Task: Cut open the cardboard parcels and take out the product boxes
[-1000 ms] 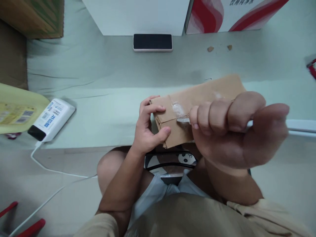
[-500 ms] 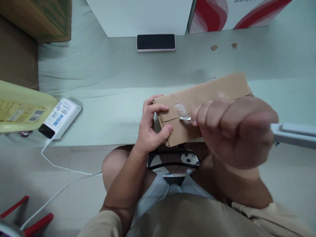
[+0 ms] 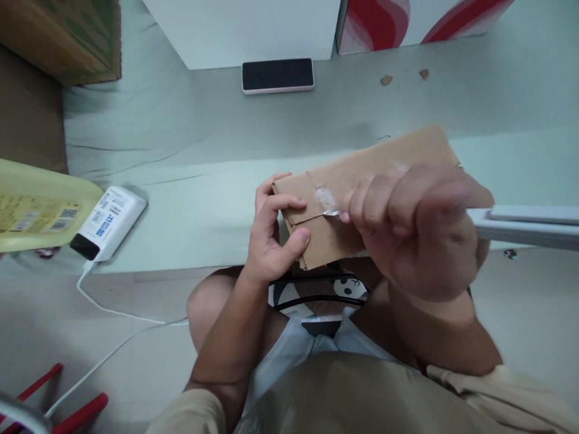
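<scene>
A brown cardboard box (image 3: pixel 389 150) lies tilted at the table's front edge, its right end farther away. A strip of clear tape (image 3: pixel 324 198) crosses the flap seam near its left end. My left hand (image 3: pixel 275 235) grips that left end, fingers on top and thumb on the near flap. My right hand (image 3: pixel 411 229) is closed over the box's right part, its fingertips at the tape's shiny edge. Out of this fist, to the right, sticks a light-grey utility knife (image 3: pixel 529 224); its other end is hidden by the hand.
A black-topped slim device (image 3: pixel 278 76) lies by a white box (image 3: pixel 253 30). To the left are a power bank (image 3: pixel 111 220) with a white cable, a yellow bottle (image 3: pixel 40 205) and a large carton (image 3: pixel 85 42). Two cardboard scraps (image 3: pixel 386 79) lie at the back right.
The view has shifted slightly. Both hands keep their hold on the box, and my right fingertips stay at the tape's edge. The knife handle shows a little more on the right.
</scene>
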